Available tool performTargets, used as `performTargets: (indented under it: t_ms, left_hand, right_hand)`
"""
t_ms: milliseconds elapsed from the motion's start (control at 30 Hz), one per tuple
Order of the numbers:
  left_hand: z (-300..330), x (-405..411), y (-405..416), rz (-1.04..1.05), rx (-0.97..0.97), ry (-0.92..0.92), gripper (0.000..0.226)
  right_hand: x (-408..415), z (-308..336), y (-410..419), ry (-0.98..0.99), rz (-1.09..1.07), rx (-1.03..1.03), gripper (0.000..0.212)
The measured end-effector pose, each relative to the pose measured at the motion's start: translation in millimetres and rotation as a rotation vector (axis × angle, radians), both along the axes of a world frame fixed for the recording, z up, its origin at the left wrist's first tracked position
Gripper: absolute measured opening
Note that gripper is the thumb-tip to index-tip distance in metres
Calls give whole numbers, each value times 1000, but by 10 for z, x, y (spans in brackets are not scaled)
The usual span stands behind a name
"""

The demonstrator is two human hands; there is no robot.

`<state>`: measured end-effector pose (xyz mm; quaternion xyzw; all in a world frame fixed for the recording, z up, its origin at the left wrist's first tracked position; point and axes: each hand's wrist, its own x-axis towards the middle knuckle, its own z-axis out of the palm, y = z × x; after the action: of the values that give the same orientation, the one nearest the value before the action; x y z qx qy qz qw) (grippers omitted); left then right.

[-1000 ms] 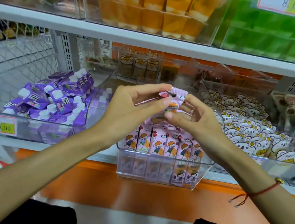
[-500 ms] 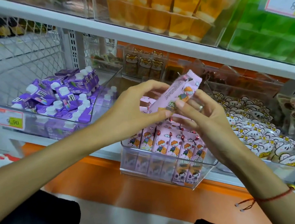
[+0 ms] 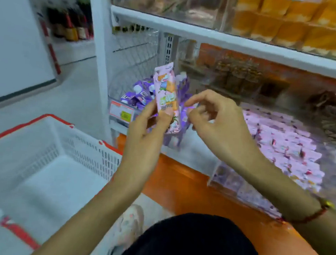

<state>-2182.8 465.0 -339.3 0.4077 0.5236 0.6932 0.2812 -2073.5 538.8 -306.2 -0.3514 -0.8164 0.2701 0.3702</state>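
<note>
While my left hand [image 3: 145,131] pinches the pink packet [image 3: 167,94] by its lower end, thumb in front and fingers [image 3: 144,113] wrapped behind, the packet stands nearly upright above that grip, lifted clear of the shelf [image 3: 211,36]. My right hand [image 3: 218,123] sits just to the right of it, its fingers [image 3: 194,100] loosely curled and, as far as I can see, holding nothing. Whether a fingertip brushes the packet's edge is too blurred to tell.

Beyond my left fingers, behind the packet, lie the purple pouches [image 3: 139,97]. To the right of my right fingers, and a little past them, is the clear bin [image 3: 216,172] packed with more of the same pink packets. Down and to the left of my left fingers, well apart from them, waits the white basket [image 3: 91,157] with its red rim.

I judge this to be the carrying step: one packet is picked out and in a single hand, not yet dropped anywhere. The next move, I think, calls for swinging my left hand leftward and down until the packet hangs over the basket, inside the rim. The pinch must stay firm, since the wrapper looks slick and I hold only one end. My fingers should let go only once it is low over the basket floor.
</note>
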Motion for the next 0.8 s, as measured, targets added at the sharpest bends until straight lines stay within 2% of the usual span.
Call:
performTargets:
  t_ms: [100,200,267,333,433,533,633,700,800]
  left_hand:
    - [-369,-518,-322,148,-101,27,25]
    - [-822,-1069,-590,251,-211,66,19]
    - [-1151,-1447,-695,269,-309,116,20]
    - [-1512,-1826,-723,255,-444,150,23]
    - [-2071,-2298,-622,103,-700,131,18]
    - [-2627,-2561,-368,-73,-958,255,16]
    - [-3144,-2651,-178,-224,-1191,408,28]
    - [-3454,-2648,-144,-285,-1304,430,34]
    - [-3781,-2610,-150,-254,-1402,405,43]
  right_hand:
    - [-552,-422,-88,-299,220,-14,15]
    - [-1093,-1084,-215,-589,439,76,30]
    - [-1349,-1558,-340,-777,530,264,38]
    - [-1503,-1967,-420,-865,595,476,37]
    - [-1575,-2400,-466,-1014,695,647,30]
    - [-1484,-2571,-397,-1065,696,697,28]
    - [-1342,-2641,-296,-946,623,632,47]
    - [-1300,-2688,-275,-962,649,573,54]
    - [-1332,-2758,-302,-1028,634,464,56]
